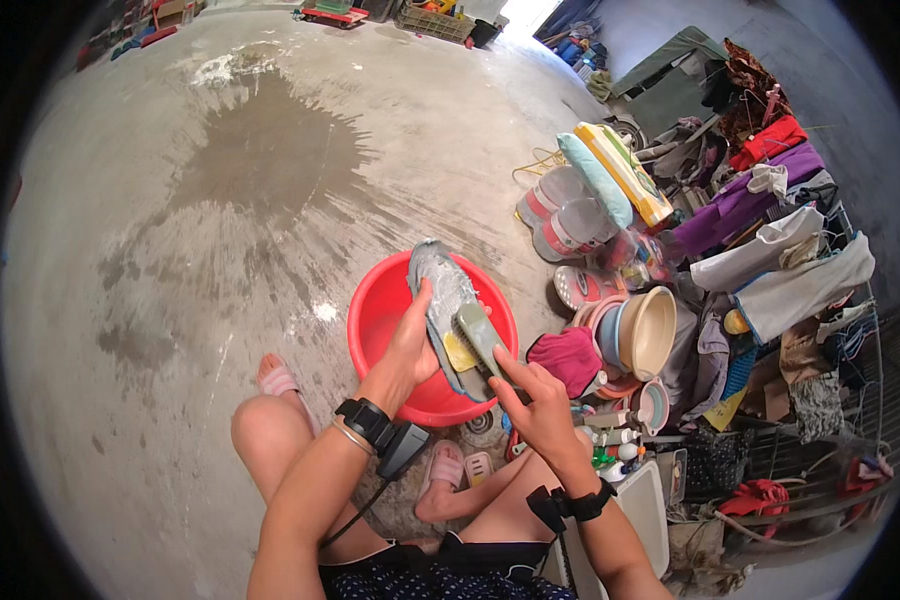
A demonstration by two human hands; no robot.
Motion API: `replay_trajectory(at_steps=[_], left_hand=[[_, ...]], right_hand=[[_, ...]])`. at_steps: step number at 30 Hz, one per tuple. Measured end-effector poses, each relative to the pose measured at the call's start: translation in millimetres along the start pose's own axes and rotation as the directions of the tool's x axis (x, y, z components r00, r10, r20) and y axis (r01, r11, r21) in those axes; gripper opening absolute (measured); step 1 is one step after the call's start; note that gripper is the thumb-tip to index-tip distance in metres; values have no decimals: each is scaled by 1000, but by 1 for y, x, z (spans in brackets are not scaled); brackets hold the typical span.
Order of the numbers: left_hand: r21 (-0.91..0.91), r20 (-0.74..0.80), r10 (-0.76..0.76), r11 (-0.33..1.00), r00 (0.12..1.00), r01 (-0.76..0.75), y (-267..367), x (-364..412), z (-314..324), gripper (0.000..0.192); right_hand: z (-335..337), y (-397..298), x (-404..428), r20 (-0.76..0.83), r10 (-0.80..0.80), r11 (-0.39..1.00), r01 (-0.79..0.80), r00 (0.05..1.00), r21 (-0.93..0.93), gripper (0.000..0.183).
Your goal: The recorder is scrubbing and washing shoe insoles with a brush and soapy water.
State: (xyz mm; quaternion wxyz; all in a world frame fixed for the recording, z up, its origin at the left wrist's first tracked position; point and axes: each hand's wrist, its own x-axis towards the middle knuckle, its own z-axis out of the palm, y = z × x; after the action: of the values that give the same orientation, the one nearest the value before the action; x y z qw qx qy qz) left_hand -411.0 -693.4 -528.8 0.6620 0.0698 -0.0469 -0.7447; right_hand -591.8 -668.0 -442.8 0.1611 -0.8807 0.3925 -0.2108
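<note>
A red plastic basin (358, 330) stands on the concrete floor before me. Over it my left hand (411, 341) grips a grey shoe (444, 289) by its side; the shoe is tilted, wet-looking and partly covered in whitish suds. A yellow patch (460, 352) shows near its lower end. My right hand (532, 397) holds a grey-green scrubbing brush (480, 334) by its handle, bristles against or just above the shoe. The bristle tips are mostly hidden, so contact is not certain.
Stacked plastic basins (649, 330), a magenta cloth (568, 361) and several bottles (616, 437) stand close on the right. Behind them are wrapped large bottles (566, 225) and a rack hung with cloths (802, 262). A wet patch (270, 150) marks the floor ahead.
</note>
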Motion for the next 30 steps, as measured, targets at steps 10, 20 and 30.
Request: replay_trajectory(at_steps=[10, 20, 30], left_hand=[[16, 95, -48, 999, 994, 46, -5, -16, 19, 58], [146, 89, 62, 986, 994, -75, 5, -4, 3, 61], [211, 10, 153, 966, 988, -152, 0, 5, -5, 55]], right_hand=[[16, 4, 24, -171, -27, 999, 23, 985, -27, 38], [-3, -7, 14, 23, -88, 995, 89, 996, -47, 39], [-8, -7, 6, -110, -64, 988, 78, 992, 135, 40]])
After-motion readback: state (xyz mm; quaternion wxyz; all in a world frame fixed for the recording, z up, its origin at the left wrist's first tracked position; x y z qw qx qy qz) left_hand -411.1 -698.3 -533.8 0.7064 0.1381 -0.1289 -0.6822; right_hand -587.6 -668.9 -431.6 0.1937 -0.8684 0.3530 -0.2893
